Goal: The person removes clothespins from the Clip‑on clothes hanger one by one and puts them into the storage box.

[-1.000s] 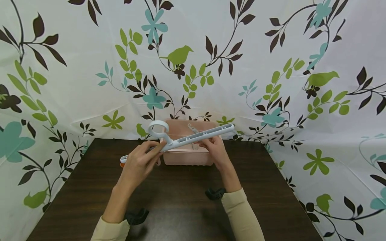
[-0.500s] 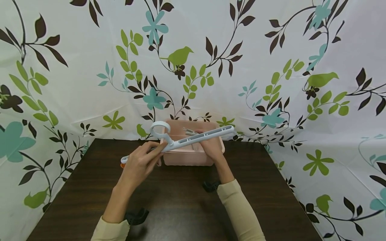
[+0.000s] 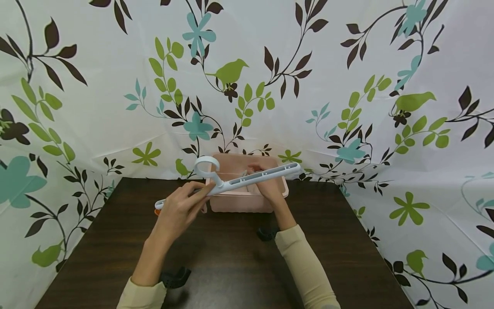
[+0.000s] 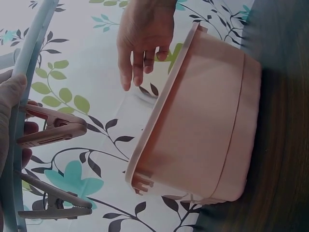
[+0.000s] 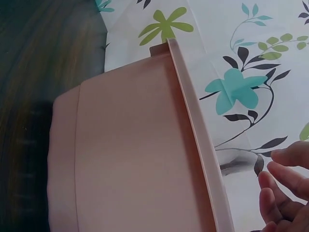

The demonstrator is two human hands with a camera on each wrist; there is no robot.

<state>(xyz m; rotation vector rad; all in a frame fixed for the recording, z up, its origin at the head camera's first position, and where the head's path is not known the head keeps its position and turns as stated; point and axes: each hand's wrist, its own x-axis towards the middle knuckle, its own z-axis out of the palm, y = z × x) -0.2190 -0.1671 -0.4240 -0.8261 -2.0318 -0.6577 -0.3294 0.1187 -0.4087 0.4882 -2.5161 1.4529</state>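
Note:
My left hand (image 3: 179, 210) grips a pale blue clip hanger (image 3: 266, 175) by its bar, tilted with the right end higher. A pink clothespin (image 4: 72, 129) and a grey-brown clothespin (image 4: 67, 211) hang from the bar in the left wrist view. An orange bit (image 3: 157, 212) shows under its left end. Over the pink bin (image 3: 241, 204) is my right hand (image 3: 271, 188), partly behind the bar. In the left wrist view its fingers (image 4: 137, 72) hang loose, holding nothing. A blurred grey streak, apparently a falling clothespin (image 5: 239, 165), shows beside the fingers in the right wrist view.
The bin stands at the back of a dark wooden table (image 3: 231, 257), close to a wall covering (image 3: 247, 34) patterned with leaves, flowers and birds. A small pink part (image 3: 203, 208) shows at the bin's left side. Black straps sit at both wrists.
My right hand has moved from the bar to above the bin's inside and let go of a grey clothespin. My left hand and the hanger have hardly moved.

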